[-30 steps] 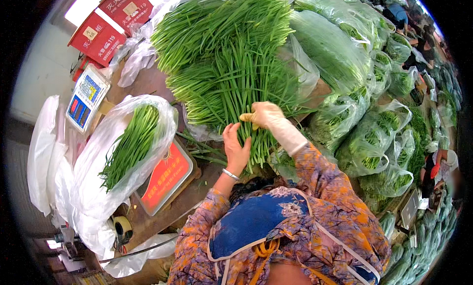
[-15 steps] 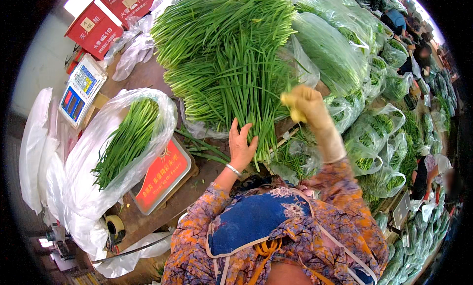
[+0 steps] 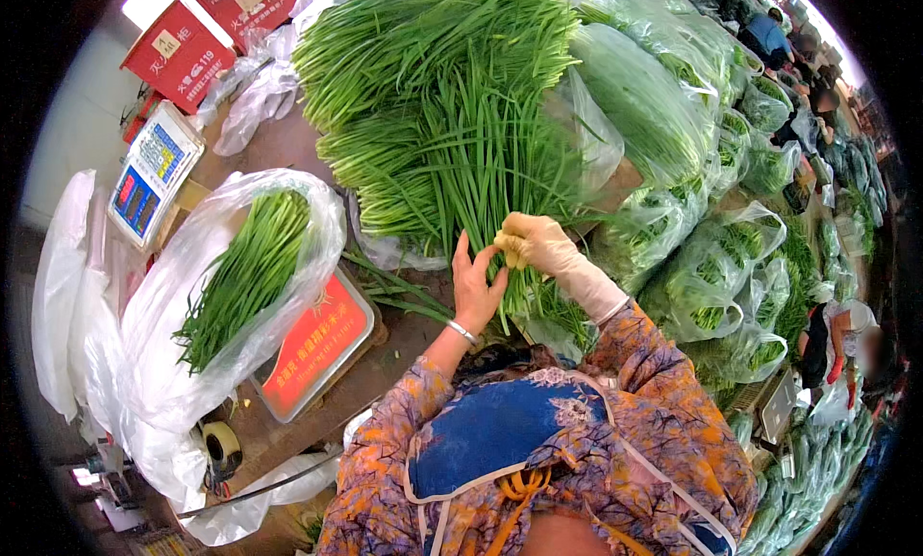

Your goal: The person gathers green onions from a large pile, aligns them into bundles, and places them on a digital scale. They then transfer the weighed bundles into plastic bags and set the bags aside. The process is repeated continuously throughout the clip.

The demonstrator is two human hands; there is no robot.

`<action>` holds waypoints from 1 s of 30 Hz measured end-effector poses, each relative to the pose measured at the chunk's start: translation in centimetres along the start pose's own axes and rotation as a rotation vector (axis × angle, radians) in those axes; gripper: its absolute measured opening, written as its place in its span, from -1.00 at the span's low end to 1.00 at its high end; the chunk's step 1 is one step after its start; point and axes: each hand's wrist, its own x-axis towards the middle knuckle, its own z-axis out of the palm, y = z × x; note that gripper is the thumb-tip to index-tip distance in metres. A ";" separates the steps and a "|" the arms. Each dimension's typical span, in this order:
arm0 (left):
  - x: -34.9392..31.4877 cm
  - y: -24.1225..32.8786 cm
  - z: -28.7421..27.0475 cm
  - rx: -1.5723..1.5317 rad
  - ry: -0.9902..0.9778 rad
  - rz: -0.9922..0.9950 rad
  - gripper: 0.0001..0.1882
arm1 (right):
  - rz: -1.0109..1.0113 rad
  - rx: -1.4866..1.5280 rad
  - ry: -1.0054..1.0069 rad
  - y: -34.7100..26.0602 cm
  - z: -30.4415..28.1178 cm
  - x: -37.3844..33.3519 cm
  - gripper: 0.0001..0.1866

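Stalks (image 3: 486, 186) have the gloved right hand (image 3: 536, 244) back, pinching them, so it works beside the loosely cupped left hand (image 3: 473, 295).

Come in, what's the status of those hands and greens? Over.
Bare left hand touching the long green leaves. Gloved right hand at the same leaves, fingers curled. Bagged greens crowd the right side; nothing visibly blocks the hands.

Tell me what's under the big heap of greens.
Crumpled clear plastic pokes out at the lower left of the heap, and brown tabletop shows along its left side. Whatever lies beneath the middle is covered.
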 end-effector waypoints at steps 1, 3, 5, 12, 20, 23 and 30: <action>0.1 0.0 0.2 0.008 -0.010 -0.006 -0.59 | -0.015 0.081 0.031 -0.1 -0.1 -0.3 -0.77; 0.3 0.2 0.2 0.029 -0.024 -0.017 -0.59 | -0.006 0.471 0.119 -1.0 -0.6 -1.2 -0.77; 0.1 -0.2 -0.1 0.044 -0.013 -0.034 -0.60 | 0.026 0.659 0.307 -4.8 -4.0 -2.4 -0.81; 0.9 2.5 -0.9 -0.019 0.016 0.085 -0.66 | 0.164 -0.200 -0.001 -2.0 -7.7 -5.5 -0.30; 1.6 0.1 -2.3 -0.137 0.163 0.012 -0.72 | 0.321 0.132 0.104 2.9 -0.2 -4.3 -0.63; 1.2 -0.3 -2.8 -0.216 0.030 -0.157 -0.85 | 0.344 0.133 0.130 2.2 -0.3 -4.2 -0.63; 2.2 0.5 -2.2 -0.001 -0.016 -0.123 -0.82 | 0.238 0.093 0.143 2.1 1.4 -3.6 -0.63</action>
